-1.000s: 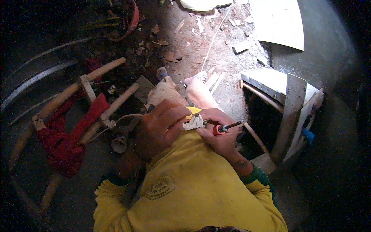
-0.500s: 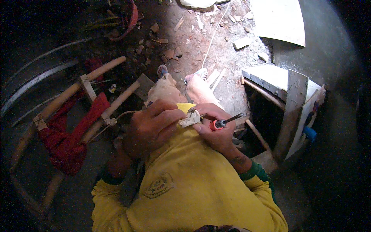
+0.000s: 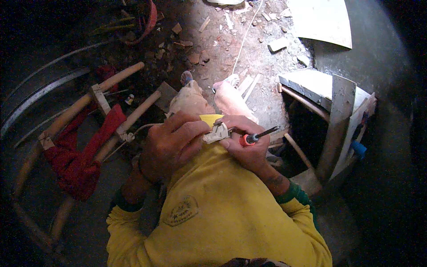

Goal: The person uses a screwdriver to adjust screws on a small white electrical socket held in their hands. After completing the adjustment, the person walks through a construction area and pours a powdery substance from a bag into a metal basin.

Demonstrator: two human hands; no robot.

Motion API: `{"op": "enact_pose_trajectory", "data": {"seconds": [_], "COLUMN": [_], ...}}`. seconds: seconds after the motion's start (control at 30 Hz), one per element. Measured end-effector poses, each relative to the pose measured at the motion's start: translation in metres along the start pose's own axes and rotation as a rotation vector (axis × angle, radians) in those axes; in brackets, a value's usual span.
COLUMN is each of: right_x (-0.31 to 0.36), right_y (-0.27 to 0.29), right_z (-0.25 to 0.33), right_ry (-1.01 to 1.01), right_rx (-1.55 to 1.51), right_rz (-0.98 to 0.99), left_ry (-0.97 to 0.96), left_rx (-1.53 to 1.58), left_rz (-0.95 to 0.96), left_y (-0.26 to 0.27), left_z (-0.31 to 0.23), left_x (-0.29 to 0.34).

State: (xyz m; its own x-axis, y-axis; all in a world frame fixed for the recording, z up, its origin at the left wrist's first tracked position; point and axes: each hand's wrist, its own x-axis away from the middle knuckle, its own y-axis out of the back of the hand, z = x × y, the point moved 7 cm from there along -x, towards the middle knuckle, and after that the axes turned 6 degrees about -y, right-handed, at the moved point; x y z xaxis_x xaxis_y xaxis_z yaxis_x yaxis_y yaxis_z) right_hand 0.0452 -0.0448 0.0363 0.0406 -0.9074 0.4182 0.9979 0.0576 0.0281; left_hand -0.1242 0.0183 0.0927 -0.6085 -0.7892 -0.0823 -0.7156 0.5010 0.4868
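Observation:
Close in front of my yellow shirt, a small white plastic piece, seemingly an electrical fitting, is pinched between my two hands. My left hand is closed on its left side, and its fingertips are partly hidden. A white cable runs in from the left to this hand. Across the palm of my right hand lies a screwdriver with a red-orange handle, its dark shaft pointing right, away from the white piece. The right thumb and fingers touch the white piece's right side.
On the left, a wooden ladder-like frame carries a red cloth. A wooden stool or box stands at right, with a blue object beside it. Wood scraps and rubble litter the floor, crossed by a thin white cord.
The white piece has turned slightly and shifted a little left between my fingers. The screwdriver's tip has tilted up slightly, still held in the right hand.

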Motion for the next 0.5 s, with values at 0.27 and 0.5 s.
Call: {"op": "enact_pose_trajectory", "data": {"seconds": [0.27,0.5], "right_x": [0.003,0.003], "right_y": [-0.001,-0.003], "right_z": [-0.002,0.005], "right_ry": [-0.042,0.027], "right_rx": [-0.052,-0.073], "right_rz": [-0.004,-0.01], "left_ry": [-0.036,-0.047], "left_rx": [0.007,0.05], "left_rz": [0.048,0.023], "left_y": [-0.003,-0.002], "left_z": [-0.003,-0.001], "left_x": [0.002,0.002]}}
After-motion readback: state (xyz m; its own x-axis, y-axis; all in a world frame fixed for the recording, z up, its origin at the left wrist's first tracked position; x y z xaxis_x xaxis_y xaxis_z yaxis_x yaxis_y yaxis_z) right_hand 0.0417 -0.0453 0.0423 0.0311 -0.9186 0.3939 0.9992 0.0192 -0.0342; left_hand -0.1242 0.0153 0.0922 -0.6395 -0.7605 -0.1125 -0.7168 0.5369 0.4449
